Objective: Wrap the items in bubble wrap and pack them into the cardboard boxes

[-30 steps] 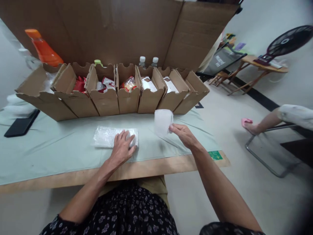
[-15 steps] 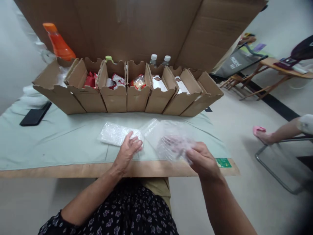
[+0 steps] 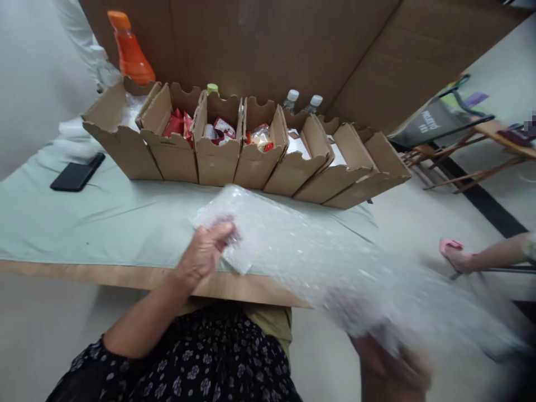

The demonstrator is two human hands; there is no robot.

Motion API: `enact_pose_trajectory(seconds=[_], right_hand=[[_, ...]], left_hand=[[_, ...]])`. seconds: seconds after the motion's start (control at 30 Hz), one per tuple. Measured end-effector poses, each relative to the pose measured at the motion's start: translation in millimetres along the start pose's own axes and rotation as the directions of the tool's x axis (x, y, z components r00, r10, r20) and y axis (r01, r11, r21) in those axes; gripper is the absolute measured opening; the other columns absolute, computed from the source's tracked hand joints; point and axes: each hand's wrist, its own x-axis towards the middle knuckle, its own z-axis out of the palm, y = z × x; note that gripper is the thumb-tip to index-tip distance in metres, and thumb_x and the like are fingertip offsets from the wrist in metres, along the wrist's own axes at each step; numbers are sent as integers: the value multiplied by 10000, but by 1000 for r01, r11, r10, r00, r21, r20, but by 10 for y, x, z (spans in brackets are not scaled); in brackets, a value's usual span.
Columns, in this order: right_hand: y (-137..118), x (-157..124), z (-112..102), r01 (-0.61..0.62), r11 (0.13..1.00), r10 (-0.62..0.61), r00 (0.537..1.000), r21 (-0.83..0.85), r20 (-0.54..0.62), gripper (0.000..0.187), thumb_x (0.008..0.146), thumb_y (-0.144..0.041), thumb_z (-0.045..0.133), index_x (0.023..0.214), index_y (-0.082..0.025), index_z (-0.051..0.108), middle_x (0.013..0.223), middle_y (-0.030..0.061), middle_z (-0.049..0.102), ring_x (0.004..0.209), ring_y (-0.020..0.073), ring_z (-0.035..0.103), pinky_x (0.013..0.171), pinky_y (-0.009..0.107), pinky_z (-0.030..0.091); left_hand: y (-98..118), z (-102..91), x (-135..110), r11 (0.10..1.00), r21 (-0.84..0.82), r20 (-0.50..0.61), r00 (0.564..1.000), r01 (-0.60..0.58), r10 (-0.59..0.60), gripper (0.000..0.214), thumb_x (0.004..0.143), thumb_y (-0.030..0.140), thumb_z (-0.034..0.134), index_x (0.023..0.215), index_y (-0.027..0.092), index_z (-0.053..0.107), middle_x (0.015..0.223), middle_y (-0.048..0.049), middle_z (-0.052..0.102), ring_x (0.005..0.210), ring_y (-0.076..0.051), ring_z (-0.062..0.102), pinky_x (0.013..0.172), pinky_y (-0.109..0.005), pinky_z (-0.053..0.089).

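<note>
A long clear sheet of bubble wrap stretches from the cloth-covered table out past its front right edge. My left hand pinches its left end above the table, with some fingers behind the plastic. Toward the lower right, my right hand grips the sheet lower down; motion smears this hand and the far end of the wrap. A row of brown cardboard bins stands behind the sheet. Red packets, a snack packet and white boxes show inside some bins.
A black phone lies at the table's left, beside white rolled plastic. An orange bottle stands behind the bins before a tall cardboard panel. At right are a wooden stand and another person's foot.
The bubble wrap is now pulled out long. My right hand has moved down and right with it, while my left hand has shifted slightly left and closed on its end. The view has shifted.
</note>
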Motion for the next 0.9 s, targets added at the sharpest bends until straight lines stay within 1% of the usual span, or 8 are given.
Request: enact_pose_trajectory(seconds=[0.1,0.17,0.23,0.37,0.5,0.7,0.8,0.9], right_hand=[[-48,75,414,-207,904,201,978,374,57,427,1008,-563,444,940,-253,729,890,121,767,723,285,727,641,458,602],[-57,150,672,-383,802,315,923,459,219,449,965,-599,516,845,-214,714,776,103,758,605,245,687,622,419,588],[-25,190,785,-427,848,354,897,314,263,438,931,-605,566,867,-203,725,749,82,753,615,235,686,651,397,587],[132,230,631,-351,933,352,936,-79,-1,456,895,-592,600,1102,-208,734,877,78,781,765,268,731,736,412,597],[182,501,717,-265,918,249,964,-297,-90,548,905,-553,607,1281,-158,660,1062,119,774,845,275,740,789,430,594],[-32,1098,1260,164,834,-46,972,-527,229,392,895,-244,676,1282,-185,664,1201,121,753,1095,280,704,936,399,527],[-59,1308,1124,242,817,-98,953,-524,288,337,891,-168,666,1221,-231,698,1151,79,771,1075,265,699,942,405,493],[-33,1500,759,275,751,-131,953,-600,273,386,876,-232,716,1260,-205,691,1261,152,720,1119,329,666,919,467,479]], left_hand=[[436,-310,220,894,318,-70,932,-317,355,360,549,234,877,863,176,710,847,-10,732,772,-187,665,709,-299,547],[579,-550,319,804,552,-75,947,-222,313,317,533,251,873,791,175,705,738,-4,694,695,-190,632,636,-290,508],[633,-798,368,658,750,-109,969,-67,223,347,541,289,883,830,172,730,683,-9,671,660,-205,619,618,-300,487],[660,-1158,425,351,936,-131,916,-12,379,825,616,469,866,1340,152,631,948,-85,730,830,-267,673,779,-369,522],[593,-1161,606,186,982,-84,906,6,414,1010,651,539,818,1506,137,461,1117,-154,721,921,-314,689,861,-420,515],[305,-958,622,-11,996,89,935,-91,342,420,726,313,686,1143,277,709,846,-42,746,782,-276,701,711,-317,499],[162,-976,448,-37,995,102,929,-95,355,370,751,334,659,1116,301,711,800,-25,734,717,-266,677,673,-319,493],[61,-998,303,-66,989,146,878,-130,455,452,783,431,672,1205,268,684,959,-83,741,868,-315,687,789,-399,533]])
